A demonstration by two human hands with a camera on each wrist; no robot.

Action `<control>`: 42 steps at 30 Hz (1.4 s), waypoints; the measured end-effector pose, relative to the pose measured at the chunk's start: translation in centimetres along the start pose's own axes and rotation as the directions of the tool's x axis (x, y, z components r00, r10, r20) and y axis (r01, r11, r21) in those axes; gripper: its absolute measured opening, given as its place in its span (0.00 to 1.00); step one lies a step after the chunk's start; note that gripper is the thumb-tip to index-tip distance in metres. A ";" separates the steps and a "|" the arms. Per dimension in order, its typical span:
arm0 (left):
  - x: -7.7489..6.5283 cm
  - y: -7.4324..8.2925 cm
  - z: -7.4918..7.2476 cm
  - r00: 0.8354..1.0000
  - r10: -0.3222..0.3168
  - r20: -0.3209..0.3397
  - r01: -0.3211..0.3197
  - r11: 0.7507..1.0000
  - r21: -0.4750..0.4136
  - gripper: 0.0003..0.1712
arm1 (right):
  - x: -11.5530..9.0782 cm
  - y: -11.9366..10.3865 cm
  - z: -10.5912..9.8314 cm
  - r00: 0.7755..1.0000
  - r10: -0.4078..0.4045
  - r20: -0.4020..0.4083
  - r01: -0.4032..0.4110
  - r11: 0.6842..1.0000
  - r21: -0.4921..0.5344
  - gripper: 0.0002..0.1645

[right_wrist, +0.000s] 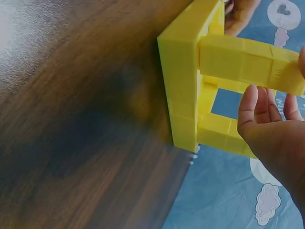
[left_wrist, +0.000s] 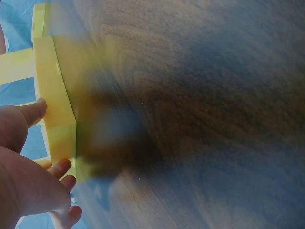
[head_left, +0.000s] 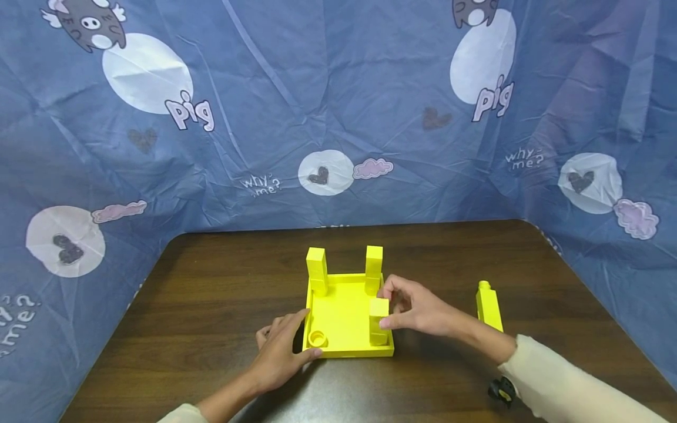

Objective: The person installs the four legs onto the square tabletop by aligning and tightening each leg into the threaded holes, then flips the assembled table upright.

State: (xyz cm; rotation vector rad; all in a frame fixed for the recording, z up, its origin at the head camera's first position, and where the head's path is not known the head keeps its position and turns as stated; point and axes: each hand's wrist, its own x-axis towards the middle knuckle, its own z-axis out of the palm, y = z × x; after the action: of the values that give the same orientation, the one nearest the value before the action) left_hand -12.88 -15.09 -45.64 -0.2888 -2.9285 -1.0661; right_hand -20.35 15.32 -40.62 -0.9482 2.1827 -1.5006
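A shallow yellow square base (head_left: 341, 314) with a raised rim lies on the table. Upright yellow legs stand at its back left (head_left: 317, 270), back right (head_left: 374, 267) and front right corners. At the front left corner shows a round yellow socket (head_left: 317, 339). My left hand (head_left: 280, 352) grips that corner, thumb on the front wall and forefinger along the left wall. With thumb and fingers on either side, my right hand (head_left: 415, 305) pinches the front right leg (head_left: 378, 320). In the right wrist view, its fingertips (right_wrist: 249, 98) lie right at this leg's edge.
Farther right on the dark wooden table (head_left: 222, 282), a loose yellow leg (head_left: 489, 305) with a round knob end lies partly behind the right forearm. A black wrist device (head_left: 502, 390) sits by the right sleeve. Blue printed cloth (head_left: 275, 129) hangs behind the table and at its sides.
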 end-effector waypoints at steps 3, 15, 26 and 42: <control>0.0 0.0 0.0 1.000 0.000 0.003 0.000 1.000 0.000 0.44 | -0.1 0.1 -0.2 1.000 -0.005 0.018 0.005 1.000 0.013 0.25; 0.0 -0.2 0.0 1.000 0.007 -0.008 -0.007 1.000 0.000 0.43 | 0.0 -0.8 -1.5 0.992 -0.031 0.123 0.039 0.997 -0.062 0.25; 0.0 -0.2 0.0 1.000 0.005 -0.005 -0.005 1.000 0.001 0.44 | 0.6 -0.3 0.2 1.000 -0.027 0.013 0.028 0.998 -0.064 0.19; 0.0 -0.2 0.1 1.000 0.001 -0.003 -0.001 1.000 0.005 0.44 | 0.1 -0.8 -2.0 0.990 -0.051 0.134 0.068 0.989 -0.132 0.31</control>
State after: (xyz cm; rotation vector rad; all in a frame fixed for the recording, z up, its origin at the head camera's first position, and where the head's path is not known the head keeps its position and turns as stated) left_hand -12.95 -15.18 -45.81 -0.2886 -2.9277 -1.0579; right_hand -21.33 16.45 -39.14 -1.1317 2.2031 -1.2886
